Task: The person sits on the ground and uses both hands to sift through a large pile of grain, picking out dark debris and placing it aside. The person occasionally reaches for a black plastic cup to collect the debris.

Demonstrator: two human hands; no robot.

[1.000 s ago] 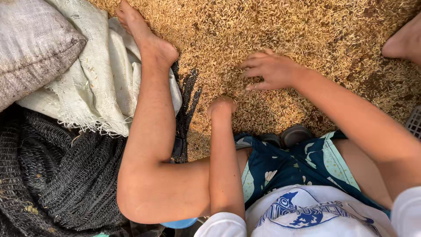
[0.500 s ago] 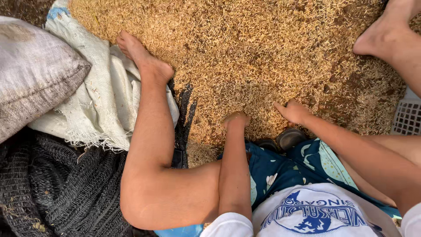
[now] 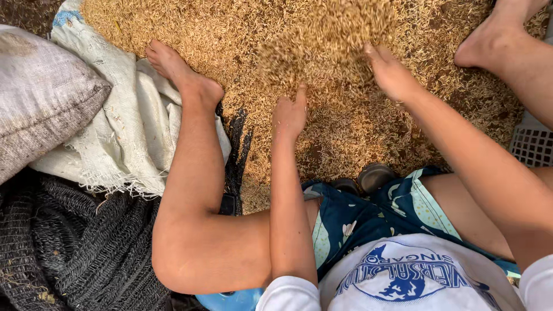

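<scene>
Seen from the head camera, looking straight down, a person sat on the ground with bare legs spread to either side of a wide bed of golden-brown grain [image 3: 357,132].

The left hand [image 3: 290,114] was held low over the grain near the middle of the picture, fingers loosely together and pointing away from the body, grasping nothing. The right hand [image 3: 390,72] was further out and to the right, open, palm turned inward toward the left hand. Between and just beyond the two hands a blurred clump of grain [image 3: 322,43] was in the air above the bed, touching neither palm clearly.

The left foot [image 3: 178,69] rested at the grain's left edge, partly on a frayed pale sack cloth [image 3: 124,132]. The right foot [image 3: 495,37] lay on the grain at the upper right.

Left of the cloth sat a filled grey woven sack [image 3: 40,98]. Below it lay a heap of black netting [image 3: 75,253]. At the right edge showed a corner of a white plastic crate [image 3: 533,144]. The person wore dark blue patterned shorts [image 3: 368,213] and a white shirt [image 3: 415,276]. A blue rounded object [image 3: 230,300] showed at the bottom, under the left knee.
</scene>
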